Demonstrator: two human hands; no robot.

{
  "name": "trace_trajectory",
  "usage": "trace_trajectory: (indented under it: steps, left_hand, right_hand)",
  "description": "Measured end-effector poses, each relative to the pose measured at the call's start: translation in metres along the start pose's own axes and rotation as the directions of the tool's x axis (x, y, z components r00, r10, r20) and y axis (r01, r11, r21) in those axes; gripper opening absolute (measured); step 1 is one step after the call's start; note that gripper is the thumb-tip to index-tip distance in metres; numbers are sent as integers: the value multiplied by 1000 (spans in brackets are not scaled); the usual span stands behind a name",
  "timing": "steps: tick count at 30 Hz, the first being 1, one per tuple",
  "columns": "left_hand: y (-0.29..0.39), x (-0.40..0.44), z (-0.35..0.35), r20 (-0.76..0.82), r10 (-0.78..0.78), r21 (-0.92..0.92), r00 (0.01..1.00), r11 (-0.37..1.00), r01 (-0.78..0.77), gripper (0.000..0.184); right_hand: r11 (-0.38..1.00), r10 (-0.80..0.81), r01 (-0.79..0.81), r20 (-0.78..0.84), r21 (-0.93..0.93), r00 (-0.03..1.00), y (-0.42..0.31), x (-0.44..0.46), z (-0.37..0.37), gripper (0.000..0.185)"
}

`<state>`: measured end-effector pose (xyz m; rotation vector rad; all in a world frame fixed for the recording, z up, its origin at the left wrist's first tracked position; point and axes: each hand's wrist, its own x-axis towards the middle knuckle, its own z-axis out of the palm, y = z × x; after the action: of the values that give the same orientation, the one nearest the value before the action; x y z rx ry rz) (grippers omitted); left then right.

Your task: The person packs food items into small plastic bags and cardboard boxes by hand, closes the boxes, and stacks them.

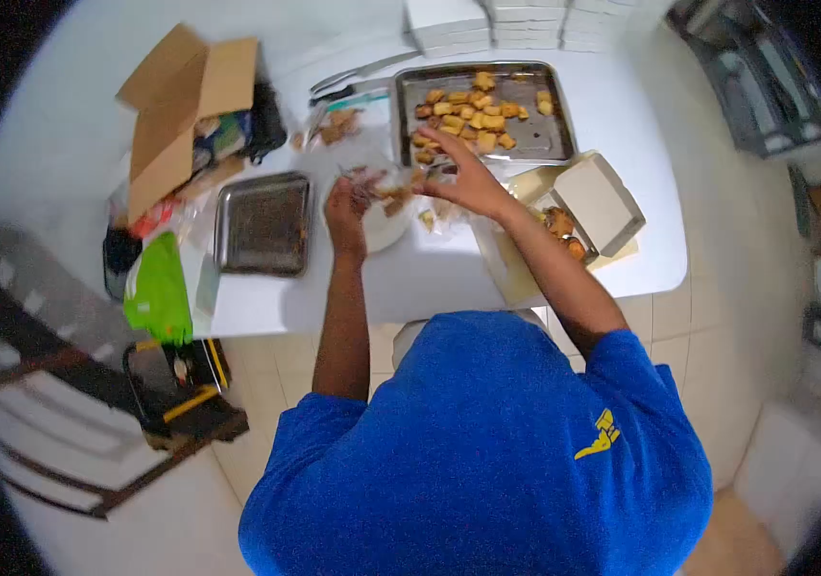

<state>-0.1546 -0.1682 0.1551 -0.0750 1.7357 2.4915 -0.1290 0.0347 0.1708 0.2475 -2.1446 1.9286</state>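
Note:
My left hand (345, 219) is closed on a clear plastic bag (393, 199) with brownish pieces in it, over a white round plate or bowl (386, 233). My right hand (473, 184) reaches in from the other side, thumb and fingers spread apart, its fingertips close to the bag; whether they touch it is blurred. Just beyond is a metal baking tray (545, 144) with golden-brown baked pieces (473, 115). Below my right hand lies another small clear bag (441, 219) with bits inside. An open cardboard food box (605, 206) with browned food (559, 226) sits by my right forearm.
A second metal tray (262, 226) lies at left, near an open carton (166, 125) and a green bag (161, 288). A knife (362, 73) and another bag of pieces (338, 125) lie behind. White boxes (526, 24) are stacked at the back. A black-and-yellow toolbox (180, 384) stands lower left.

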Motion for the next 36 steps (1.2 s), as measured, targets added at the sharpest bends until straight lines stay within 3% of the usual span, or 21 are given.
trace_trajectory:
  steps: [1, 3, 4, 5, 7, 8, 11, 12, 15, 18, 21, 22, 25, 27, 28, 31, 34, 36]
  left_hand:
    - [-6, -23, -1, 38, -7, 1, 999, 1000, 7, 30]
    - [-27, -62, -18, 17, -37, 315, 999, 949, 30, 38]
    - [-45, -81, -22, -46, -32, 245, 998, 969, 42, 37]
    - [-60, -100, -29, -132, -21, 383, 991, 921, 71, 36]
    - [-70, -137, -15, -167, -43, 230, 985, 970, 81, 27]
    - [-93, -147, -27, -196, -61, 265, 979, 958, 113, 25]
    - [-129, -169, -38, -166, -25, 349, 986, 934, 82, 23]
    - [-117, -177, -28, -179, -17, 479, 984, 872, 103, 20]
    - [-118, -185, -20, -82, 207, 694, 975, 713, -93, 18]
    - [-129, -184, -27, -54, 253, 634, 966, 756, -163, 17]
    - [-138, -187, -34, -342, 106, 276, 934, 961, -8, 18]
    - [-141, -186, -40, -388, 100, 228, 916, 974, -10, 18]
    - [-140, -190, -48, -318, 27, 183, 948, 983, 33, 20]
    - [-140, -188, -51, -267, 143, 409, 953, 912, -23, 24]
    - [-137, -187, -51, -229, 195, 512, 954, 857, -52, 27]
    - [-112, -194, -43, -198, 182, 543, 963, 839, -47, 40]
    - [-95, -197, -42, -77, 175, 680, 982, 729, -76, 51]
    - [-97, -198, -45, -77, 141, 649, 987, 759, -58, 54]
  right_hand:
    - [971, 81, -117, 174, 207, 981, 3, 2, 6, 37]
    - [936, 194, -301, 449, 182, 872, 25, -10, 13, 36]
    - [913, 242, -383, 574, 138, 783, 37, -17, 17, 36]
    - [902, 229, -396, 591, 169, 774, 48, -35, 23, 31]
    - [854, 235, -469, 637, 225, 734, 60, -73, 27, 25]
    - [847, 232, -478, 648, 233, 726, 68, -90, 29, 19]
    - [878, 297, -465, 632, 113, 715, 91, -126, 25, 22]
    - [885, 363, -465, 602, 16, 711, 89, -131, 20, 22]
    - [886, 384, -464, 604, -26, 699, 96, -141, 11, 21]
    - [913, 312, -401, 514, 69, 799, 97, -149, 4, 17]
    - [883, 327, -440, 457, 164, 827, 96, -150, 0, 14]
    - [926, 267, -356, 446, 127, 854, 98, -151, 1, 16]
    - [989, 123, -149, 458, 21, 881, 88, -150, 8, 27]
    - [996, 87, -75, 512, -44, 855, 67, -140, 8, 37]
    - [996, 64, -18, 595, -82, 801, 57, -131, 8, 48]
    - [981, -128, 195, 752, -2, 647, 56, -105, 20, 50]
    - [879, -285, 475, 843, 40, 456, 46, -87, 24, 46]
    - [864, -185, 503, 934, 6, 306, 42, -92, 23, 43]
